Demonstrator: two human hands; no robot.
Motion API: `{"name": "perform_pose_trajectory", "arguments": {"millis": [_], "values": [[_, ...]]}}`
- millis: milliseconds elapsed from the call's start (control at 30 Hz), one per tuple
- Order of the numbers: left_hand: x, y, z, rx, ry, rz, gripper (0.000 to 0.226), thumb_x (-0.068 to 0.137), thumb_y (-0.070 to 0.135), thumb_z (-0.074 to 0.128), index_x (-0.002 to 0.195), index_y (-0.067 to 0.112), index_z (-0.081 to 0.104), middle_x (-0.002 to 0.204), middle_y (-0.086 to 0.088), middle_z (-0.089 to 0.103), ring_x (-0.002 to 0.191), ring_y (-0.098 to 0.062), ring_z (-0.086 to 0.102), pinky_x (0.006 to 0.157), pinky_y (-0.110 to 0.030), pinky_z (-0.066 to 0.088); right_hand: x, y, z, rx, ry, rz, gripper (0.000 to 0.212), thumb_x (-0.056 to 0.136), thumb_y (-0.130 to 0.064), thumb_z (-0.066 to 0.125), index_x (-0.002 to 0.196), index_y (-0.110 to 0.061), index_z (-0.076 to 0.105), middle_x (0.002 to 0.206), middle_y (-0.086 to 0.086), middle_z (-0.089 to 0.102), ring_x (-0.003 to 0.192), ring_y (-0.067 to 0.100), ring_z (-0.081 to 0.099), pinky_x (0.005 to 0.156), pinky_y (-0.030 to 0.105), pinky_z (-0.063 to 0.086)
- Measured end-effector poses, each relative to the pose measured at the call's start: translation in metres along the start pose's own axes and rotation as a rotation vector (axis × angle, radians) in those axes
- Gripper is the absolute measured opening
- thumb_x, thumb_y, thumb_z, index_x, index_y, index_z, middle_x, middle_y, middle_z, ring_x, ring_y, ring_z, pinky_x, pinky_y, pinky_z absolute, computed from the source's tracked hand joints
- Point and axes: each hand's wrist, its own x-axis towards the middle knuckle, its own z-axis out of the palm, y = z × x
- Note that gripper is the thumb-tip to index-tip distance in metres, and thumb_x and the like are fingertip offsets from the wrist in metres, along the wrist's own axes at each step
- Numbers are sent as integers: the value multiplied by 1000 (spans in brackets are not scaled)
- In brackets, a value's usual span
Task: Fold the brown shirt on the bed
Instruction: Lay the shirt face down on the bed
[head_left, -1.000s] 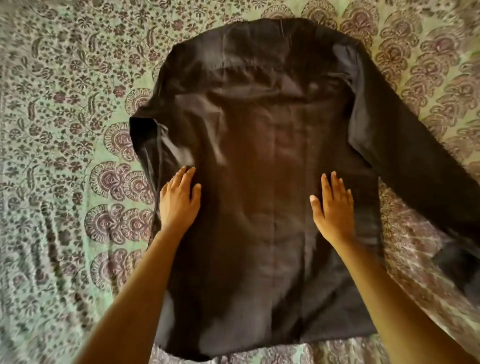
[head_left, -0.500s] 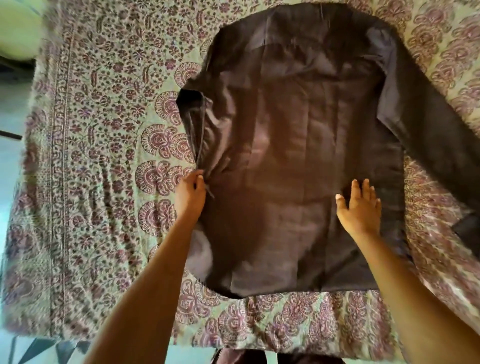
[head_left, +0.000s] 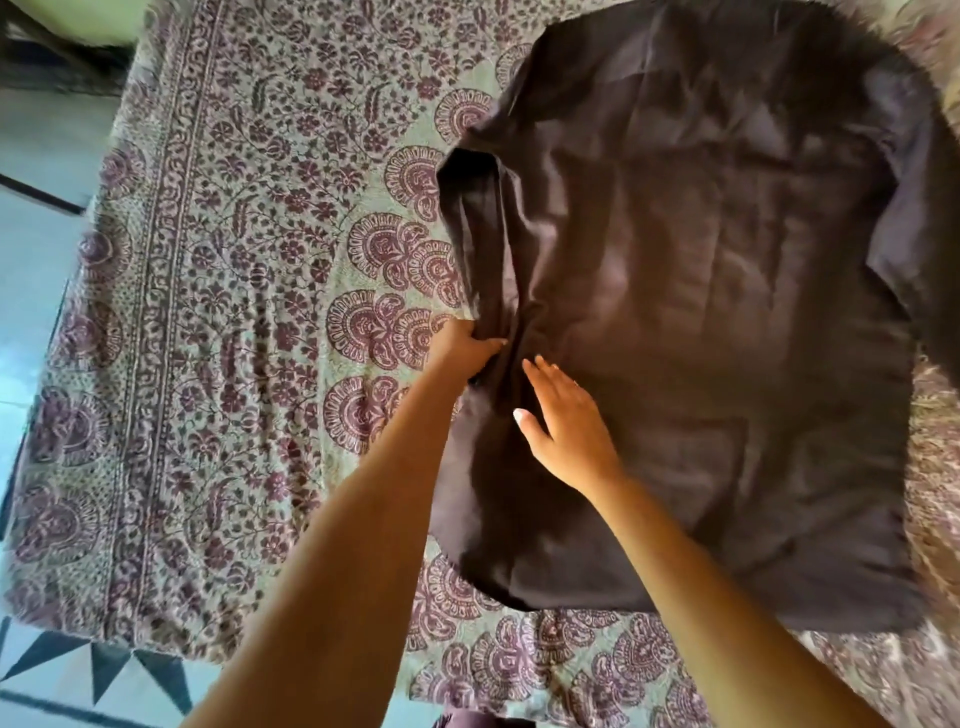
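Since the bed (head_left: 234, 260) stretched wide to the left of the shirt (head_left: 701, 312), which lay spread flat on the right part with its hem close to the near edge and its right side running out of view, a fold had room to swing leftward but little toward the person. The left hand (head_left: 460, 348) gripped the bunched fold along the shirt's left side, and the right hand (head_left: 566, 431) lay flat on the cloth just beside it, fingers straight. The side tuck would likely go best with that fold drawn taut and the flat palm holding the crease line straight.
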Motion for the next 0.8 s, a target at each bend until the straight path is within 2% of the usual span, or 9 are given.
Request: {"name": "perform_pose_trajectory", "arguments": {"millis": [133,233,300,367,467,567,633,733,800], "values": [[-6,-19,-38,-315,296,-91,31,90,30,56,103,2,61,101,-18,65,96,-30,61,84,-37,48,10,4,0,-116,-159,113,56,97,-36,38,147,-18,20,157,1,9,144,18,10,116,40,10],[-5,-40,-81,-382,490,-93,31,90,31,57,103,3,59,92,-9,59,92,-26,59,77,-31,44,21,-2,0,-130,-64,156,53,93,-42,34,139,-14,39,151,7,29,138,23,29,112,42,21],[0,-55,-100,-291,369,-85,39,84,36,66,107,6,59,96,-9,61,93,-25,59,78,-31,45,31,-20,-3,5,150,160,58,85,-44,29,122,-9,56,130,12,55,119,31,51,99,42,37],[-3,-66,-112,-75,81,-102,53,74,43,74,111,7,63,105,-13,64,98,-27,61,83,-32,48,44,-43,-6,141,289,78,46,84,-36,36,111,-8,61,113,12,62,100,32,60,87,40,45],[-17,-79,-118,279,-212,-148,64,70,52,72,109,2,65,107,-15,64,97,-26,59,87,-33,45,76,-79,-9,371,128,97,30,90,-22,51,115,-6,59,107,12,65,90,29,63,82,36,47],[-24,-84,-119,173,-54,-107,38,78,27,72,106,2,64,99,-14,65,89,-23,58,79,-33,46,119,-107,-6,700,22,359,47,87,-43,53,118,-8,57,111,16,65,98,29,62,90,44,48],[-32,-79,-124,-86,121,-42,27,80,15,67,105,6,61,92,-9,64,87,-23,60,75,-31,47,145,-121,-10,873,18,480,43,89,-46,52,108,-8,59,104,14,65,90,27,62,77,38,50],[-35,-70,-141,-232,267,65,23,85,12,61,106,12,52,90,-5,59,81,-22,59,69,-30,49,185,-145,-19,1068,-47,494,34,89,-43,55,100,-11,58,91,10,65,73,18,62,59,26,48],[-29,-69,-157,-147,342,122,32,85,16,64,112,12,48,92,0,57,74,-16,56,63,-25,43,211,-165,-26,1140,-88,435,49,85,-48,57,118,-12,54,109,9,64,89,19,62,69,27,48]]}}
